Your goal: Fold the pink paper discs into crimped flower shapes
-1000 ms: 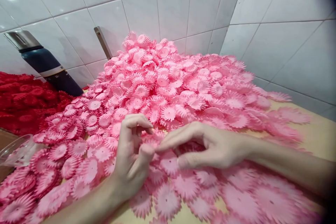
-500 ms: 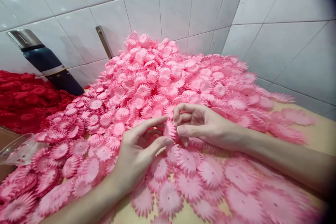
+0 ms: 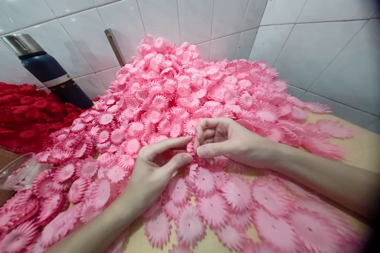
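Observation:
A small pink fringed petal piece (image 3: 190, 147) sits edge-on between my two hands, near the middle of the view. My left hand (image 3: 162, 166) has its thumb and index finger at the left side of this piece, closed on it. From the right, my right hand (image 3: 227, 141) meets the piece with curled fingers and thumb; its fingertips are pinched together, and what they hold is too small to make out. Flat pink petal discs (image 3: 190, 224) lie below the hands, and a large heap of pink petal discs (image 3: 184, 90) rises behind them.
A dark blue bottle with a steel cap (image 3: 49, 69) leans at the left beside a red heap (image 3: 26, 114). A clear plastic cup (image 3: 19, 172) lies at the left edge. A metal strip (image 3: 115, 47) rests against the tiled wall (image 3: 192, 6). Yellowish tabletop (image 3: 363, 146) shows at right.
The petal piece between my hands has turned from showing its face to nearly edge-on. My fingertips are closer together around it. The whole view has shifted slightly.

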Available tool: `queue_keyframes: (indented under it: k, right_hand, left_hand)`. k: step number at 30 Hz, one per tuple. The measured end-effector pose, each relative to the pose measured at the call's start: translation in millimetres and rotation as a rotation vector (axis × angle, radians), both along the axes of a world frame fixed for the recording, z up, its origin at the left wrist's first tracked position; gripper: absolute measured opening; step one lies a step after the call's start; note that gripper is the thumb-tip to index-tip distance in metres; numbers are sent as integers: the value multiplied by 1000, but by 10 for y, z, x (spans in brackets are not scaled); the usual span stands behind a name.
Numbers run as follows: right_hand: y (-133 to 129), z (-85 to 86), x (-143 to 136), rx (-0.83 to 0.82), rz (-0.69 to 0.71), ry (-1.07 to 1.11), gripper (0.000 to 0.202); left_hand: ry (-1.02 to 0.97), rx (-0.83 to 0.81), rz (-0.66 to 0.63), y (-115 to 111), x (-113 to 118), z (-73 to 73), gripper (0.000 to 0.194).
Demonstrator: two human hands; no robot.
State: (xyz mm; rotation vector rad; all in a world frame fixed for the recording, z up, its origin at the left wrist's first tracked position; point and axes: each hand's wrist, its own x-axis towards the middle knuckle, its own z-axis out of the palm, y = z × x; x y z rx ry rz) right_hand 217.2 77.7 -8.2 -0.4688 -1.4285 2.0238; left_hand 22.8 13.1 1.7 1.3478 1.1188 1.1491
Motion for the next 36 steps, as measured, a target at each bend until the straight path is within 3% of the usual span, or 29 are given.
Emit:
queue_keyframes:
  k: [6,11,16,21,36]
  right_hand:
    - [3,-18,10,27,2,-36,23]
    - [9,-20,11,56,-26,-27,18]
    - [14,-26,22,65,-20,-45,19]
    - [4,-19,22,80,-52,-59,16]
    - [-1,-24,5,17,-92,-58,16]
  left_hand:
    - [-19,-34,-25,29,5,-4,23]
    - [-31,24,-62,46,-14,-9,40]
    - [75,-37,3,29,-32,22,31]
    - [155,-33,-43,24,-35,39,15]
    - [86,-90,-37,34,-42,42,24]
